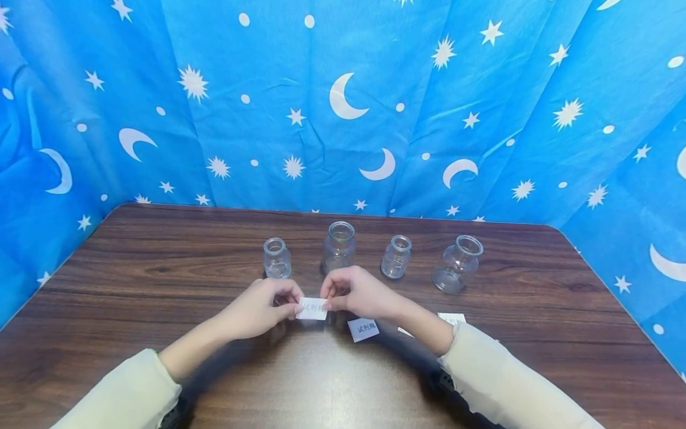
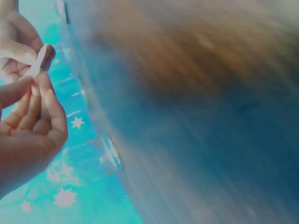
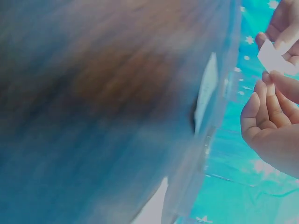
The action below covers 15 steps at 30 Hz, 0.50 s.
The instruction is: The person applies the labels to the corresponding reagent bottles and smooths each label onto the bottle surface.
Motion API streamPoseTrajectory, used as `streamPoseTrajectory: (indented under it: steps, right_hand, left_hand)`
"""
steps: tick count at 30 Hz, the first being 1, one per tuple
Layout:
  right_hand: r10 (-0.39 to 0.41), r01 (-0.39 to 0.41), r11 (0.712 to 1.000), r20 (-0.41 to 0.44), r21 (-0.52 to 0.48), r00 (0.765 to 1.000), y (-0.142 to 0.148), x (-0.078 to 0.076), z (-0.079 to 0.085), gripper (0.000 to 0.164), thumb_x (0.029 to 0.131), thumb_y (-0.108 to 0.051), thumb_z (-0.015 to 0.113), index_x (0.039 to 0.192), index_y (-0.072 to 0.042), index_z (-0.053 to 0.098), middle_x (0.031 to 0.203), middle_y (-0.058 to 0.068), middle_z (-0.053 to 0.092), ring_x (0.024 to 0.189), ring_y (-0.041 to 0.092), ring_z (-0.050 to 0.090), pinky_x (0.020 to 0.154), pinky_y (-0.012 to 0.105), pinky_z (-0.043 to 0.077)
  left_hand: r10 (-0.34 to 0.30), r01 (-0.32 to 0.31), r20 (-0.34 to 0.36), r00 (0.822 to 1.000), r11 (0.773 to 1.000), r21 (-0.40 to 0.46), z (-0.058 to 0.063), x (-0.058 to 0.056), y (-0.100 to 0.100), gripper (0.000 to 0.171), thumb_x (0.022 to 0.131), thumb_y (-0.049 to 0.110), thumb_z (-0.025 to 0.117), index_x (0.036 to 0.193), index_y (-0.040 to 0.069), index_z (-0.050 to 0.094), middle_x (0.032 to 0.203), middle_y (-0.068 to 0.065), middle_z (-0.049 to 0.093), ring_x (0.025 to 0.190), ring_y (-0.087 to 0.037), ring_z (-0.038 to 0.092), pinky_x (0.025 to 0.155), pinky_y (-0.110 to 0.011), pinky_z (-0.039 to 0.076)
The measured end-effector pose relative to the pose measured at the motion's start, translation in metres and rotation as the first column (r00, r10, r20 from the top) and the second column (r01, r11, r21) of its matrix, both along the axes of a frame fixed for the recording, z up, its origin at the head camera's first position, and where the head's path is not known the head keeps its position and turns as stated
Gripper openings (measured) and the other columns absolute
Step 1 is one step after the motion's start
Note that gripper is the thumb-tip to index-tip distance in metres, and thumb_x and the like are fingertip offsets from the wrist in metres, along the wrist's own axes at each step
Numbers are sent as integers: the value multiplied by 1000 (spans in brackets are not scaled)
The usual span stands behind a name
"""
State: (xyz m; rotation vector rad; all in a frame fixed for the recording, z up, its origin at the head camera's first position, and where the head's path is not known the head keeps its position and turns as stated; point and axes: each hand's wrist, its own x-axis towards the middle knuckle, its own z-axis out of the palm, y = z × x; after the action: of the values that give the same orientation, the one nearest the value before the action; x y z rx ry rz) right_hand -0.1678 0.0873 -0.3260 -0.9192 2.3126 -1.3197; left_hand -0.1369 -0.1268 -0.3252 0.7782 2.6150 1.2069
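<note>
Between both hands, a small white paper label [image 1: 312, 308] with handwritten characters is held up above the table. My left hand [image 1: 262, 307] pinches its left end between thumb and fingers. At the opposite end, the thumb and fingers of my right hand [image 1: 361, 293] pinch the label too. Seen edge-on in the left wrist view, the label [image 2: 39, 61] is a thin white strip between the fingertips. The right wrist view shows the label [image 3: 274, 58] as a tilted white piece. Just behind the hands stand a small glass jar [image 1: 277, 259] and a larger glass jar [image 1: 340, 247].
Farther right stand another small glass jar [image 1: 396, 257] and a large round jar [image 1: 458, 264]. A written label [image 1: 363, 329] lies on the brown wooden table [image 1: 134, 268] beside the right hand. Another label [image 1: 452, 318] is partly covered by the right forearm. A blue curtain [image 1: 278, 71] hangs behind.
</note>
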Motion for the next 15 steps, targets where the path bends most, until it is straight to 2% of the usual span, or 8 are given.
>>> streamPoseTrajectory:
  steps: [3, 8, 10, 15]
  right_hand:
    - [-26, 24, 998, -23, -56, 999, 3, 1, 6, 10, 77, 2, 68, 83, -2, 61, 71, 0, 61, 66, 9, 56, 60, 23, 44]
    - [-38, 28, 987, -60, -157, 997, 7, 6, 14, 10, 77, 5, 67, 85, 3, 61, 73, 5, 63, 69, 12, 59, 63, 25, 46]
    - [-31, 21, 985, -55, -168, 998, 7, 8, 15, 10, 77, 5, 66, 85, 3, 61, 73, 7, 63, 69, 11, 58, 62, 24, 46]
    - [-22, 15, 991, -50, -134, 999, 1, 11, 11, 8, 78, 1, 67, 85, 0, 63, 75, 5, 65, 69, 7, 58, 63, 24, 47]
  left_hand:
    - [57, -57, 0, 998, 998, 11, 5, -2, 0, 4, 83, 6, 62, 81, 5, 60, 69, 4, 59, 61, -10, 54, 52, -25, 44]
    - [142, -142, -7, 990, 990, -14, 3, -7, -2, 4, 82, 6, 64, 79, 5, 61, 66, 4, 60, 61, -10, 55, 52, -24, 41]
    - [143, -143, 4, 990, 990, -9, 2, -7, -2, 4, 82, 6, 64, 79, 5, 61, 66, 4, 61, 61, -10, 56, 54, -25, 41]
    - [94, -96, 38, 995, 995, 42, 1, -8, 0, 4, 83, 8, 64, 80, 6, 62, 67, 4, 63, 65, -10, 59, 62, -29, 43]
